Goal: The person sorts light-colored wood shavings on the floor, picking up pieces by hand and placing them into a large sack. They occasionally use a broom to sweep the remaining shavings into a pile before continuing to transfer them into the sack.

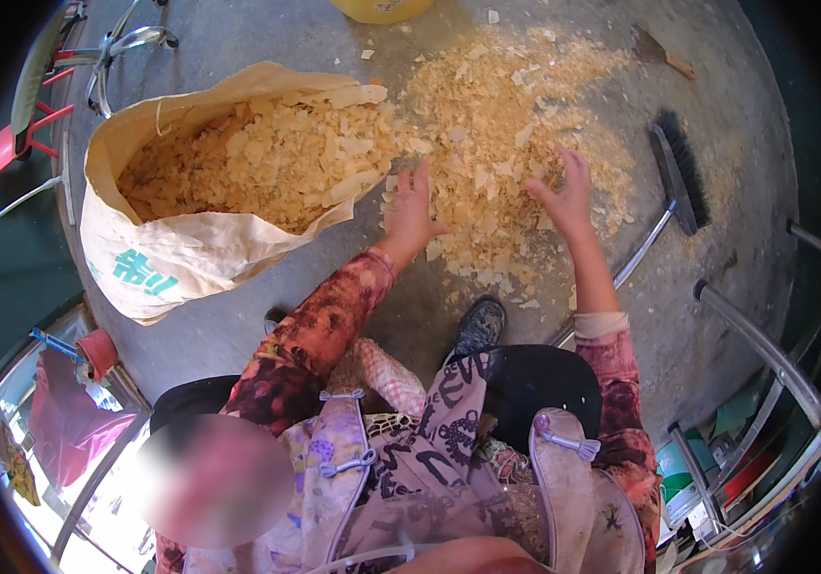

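A heap of pale yellow flakes [482,158] is spread over the concrete floor in front of me. At its left side is my left hand [410,215], fingers apart, with nothing held in it. My right hand [569,190] hovers at or touches the heap's right part, thumb and fingers spread; I cannot tell which. To the left lies a white woven sack [188,251] on its side, its mouth facing the heap. Similar flakes [259,158] fill the sack and spill out at its mouth. The sack bears green printed characters.
A broom with black bristles [677,172] lies right of the heap. Farther back is a scraper with a wooden handle [679,66]. A yellow container [381,7] stands at the top edge. A chair base [112,50] is at the upper left; metal legs [762,344] stand at right.
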A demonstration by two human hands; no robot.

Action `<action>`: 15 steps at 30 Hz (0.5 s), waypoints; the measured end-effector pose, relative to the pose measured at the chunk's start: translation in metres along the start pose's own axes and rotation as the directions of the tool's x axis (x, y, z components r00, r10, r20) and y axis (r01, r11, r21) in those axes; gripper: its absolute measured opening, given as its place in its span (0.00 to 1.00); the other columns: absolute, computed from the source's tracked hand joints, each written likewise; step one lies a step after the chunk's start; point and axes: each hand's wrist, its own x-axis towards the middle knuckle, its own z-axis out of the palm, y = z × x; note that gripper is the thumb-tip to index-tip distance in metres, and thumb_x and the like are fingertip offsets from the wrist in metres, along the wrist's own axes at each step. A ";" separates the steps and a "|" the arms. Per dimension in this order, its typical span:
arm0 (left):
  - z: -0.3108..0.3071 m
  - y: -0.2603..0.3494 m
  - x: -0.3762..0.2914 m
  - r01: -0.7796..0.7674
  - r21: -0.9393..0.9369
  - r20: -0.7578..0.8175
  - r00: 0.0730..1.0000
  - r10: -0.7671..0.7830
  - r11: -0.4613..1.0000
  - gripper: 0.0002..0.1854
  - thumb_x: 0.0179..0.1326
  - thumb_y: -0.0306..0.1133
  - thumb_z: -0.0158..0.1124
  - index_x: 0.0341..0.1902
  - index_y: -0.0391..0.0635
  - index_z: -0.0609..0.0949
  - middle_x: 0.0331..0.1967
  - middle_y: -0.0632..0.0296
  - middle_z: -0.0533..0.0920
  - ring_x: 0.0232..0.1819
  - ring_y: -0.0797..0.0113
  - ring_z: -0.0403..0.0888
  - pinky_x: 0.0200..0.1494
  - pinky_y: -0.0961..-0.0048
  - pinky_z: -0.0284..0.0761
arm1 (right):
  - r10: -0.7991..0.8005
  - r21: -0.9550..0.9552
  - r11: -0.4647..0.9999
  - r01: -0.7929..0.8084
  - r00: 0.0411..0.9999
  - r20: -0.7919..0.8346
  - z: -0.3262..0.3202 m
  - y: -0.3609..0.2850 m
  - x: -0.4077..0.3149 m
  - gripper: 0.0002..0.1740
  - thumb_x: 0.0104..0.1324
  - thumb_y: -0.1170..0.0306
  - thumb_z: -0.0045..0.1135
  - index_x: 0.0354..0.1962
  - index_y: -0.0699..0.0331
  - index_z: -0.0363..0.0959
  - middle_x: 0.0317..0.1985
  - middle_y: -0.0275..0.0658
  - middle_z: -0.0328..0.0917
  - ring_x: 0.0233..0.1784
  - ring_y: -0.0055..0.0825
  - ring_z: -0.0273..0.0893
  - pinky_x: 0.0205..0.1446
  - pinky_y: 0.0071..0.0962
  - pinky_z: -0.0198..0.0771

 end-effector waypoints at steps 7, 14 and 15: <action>0.004 0.037 0.034 0.067 0.035 0.142 0.987 -0.072 0.997 0.64 0.33 0.32 0.79 0.72 0.49 0.44 0.58 0.37 0.61 0.52 0.42 0.73 0.51 0.60 0.74 | 0.296 0.198 0.927 -0.318 0.946 0.131 0.038 -0.010 0.000 0.35 0.59 0.46 0.58 0.57 0.57 0.67 0.57 0.55 0.60 0.55 0.47 0.64 0.59 0.36 0.62; 0.022 0.074 0.025 -0.128 -0.227 -0.011 0.992 0.129 0.965 0.50 0.40 0.25 0.70 0.69 0.51 0.55 0.54 0.35 0.66 0.49 0.37 0.74 0.50 0.57 0.74 | 0.378 0.743 0.577 -0.339 0.917 0.125 0.069 -0.023 -0.019 0.29 0.64 0.51 0.54 0.52 0.67 0.68 0.50 0.47 0.70 0.52 0.36 0.69 0.53 0.33 0.66; 0.020 0.080 0.021 -0.152 -0.200 -0.044 0.988 0.146 0.968 0.48 0.40 0.25 0.69 0.69 0.51 0.57 0.54 0.36 0.66 0.48 0.37 0.75 0.49 0.57 0.74 | 0.415 0.795 0.461 -0.394 0.888 0.200 0.064 -0.022 -0.019 0.27 0.65 0.53 0.53 0.52 0.67 0.68 0.48 0.44 0.72 0.51 0.34 0.71 0.52 0.31 0.68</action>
